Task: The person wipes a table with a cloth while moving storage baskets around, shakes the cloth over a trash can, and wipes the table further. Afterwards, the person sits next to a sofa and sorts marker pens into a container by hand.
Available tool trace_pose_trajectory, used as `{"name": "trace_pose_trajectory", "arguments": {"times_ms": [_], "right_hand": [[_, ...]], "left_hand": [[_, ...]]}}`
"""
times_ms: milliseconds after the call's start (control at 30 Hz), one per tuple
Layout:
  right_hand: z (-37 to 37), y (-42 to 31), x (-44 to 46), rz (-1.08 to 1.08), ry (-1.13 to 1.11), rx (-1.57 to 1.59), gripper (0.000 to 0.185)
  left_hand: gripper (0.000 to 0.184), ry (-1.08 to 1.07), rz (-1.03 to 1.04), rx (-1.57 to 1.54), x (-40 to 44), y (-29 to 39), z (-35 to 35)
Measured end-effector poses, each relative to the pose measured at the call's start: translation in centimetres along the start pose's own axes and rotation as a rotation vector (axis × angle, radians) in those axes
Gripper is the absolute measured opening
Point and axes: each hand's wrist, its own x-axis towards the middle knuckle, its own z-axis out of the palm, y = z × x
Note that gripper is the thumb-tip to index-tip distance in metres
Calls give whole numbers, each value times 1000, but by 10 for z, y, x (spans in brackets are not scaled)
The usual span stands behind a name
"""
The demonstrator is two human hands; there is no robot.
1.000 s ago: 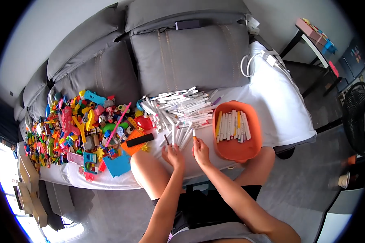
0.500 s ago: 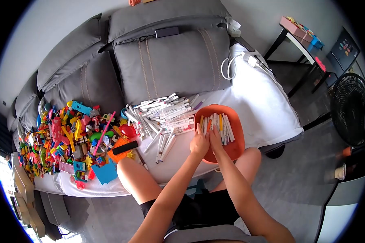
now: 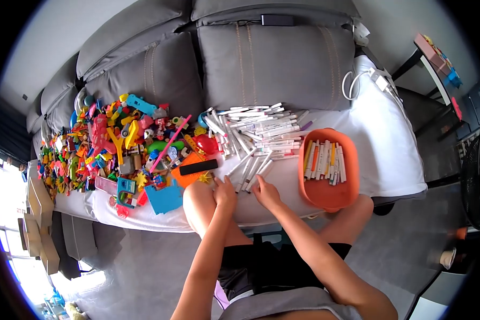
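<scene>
My left hand [image 3: 225,193] is over my knee, beside the near end of a white marker [image 3: 241,162]. Its fingers look loosely stretched with nothing visible in them; whether they touch that marker I cannot tell. Just below a few loose markers [image 3: 249,174], my right hand [image 3: 267,193] has its fingers apart and holds nothing I can see. Behind them lies a heap of white markers [image 3: 266,125] on the sofa. To the right, an orange bin [image 3: 329,198] holds a row of markers [image 3: 325,161], some with yellow or orange barrels.
A large pile of colourful toys [image 3: 120,138] covers the left of the sofa. A black bar-shaped object [image 3: 198,167] and a blue flat piece [image 3: 164,197] lie near my left knee. A white cable with an adapter [image 3: 380,81] rests at the right; a black fan [image 3: 472,173] stands beyond.
Both hands have left the orange bin and moved left to the loose markers, coming apart. The bin stays beside my right leg. The view has shifted left and down.
</scene>
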Motion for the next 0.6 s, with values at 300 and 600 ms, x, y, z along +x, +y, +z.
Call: {"name": "trace_pose_trajectory", "arguments": {"times_ms": [300, 600], "right_hand": [[5, 11, -5, 71, 130, -76, 24], [-89, -15, -13, -200, 454, 248, 39]], "left_hand": [[57, 161, -162, -270, 20, 12, 11], [36, 463, 367, -1058, -18, 75, -6]]}}
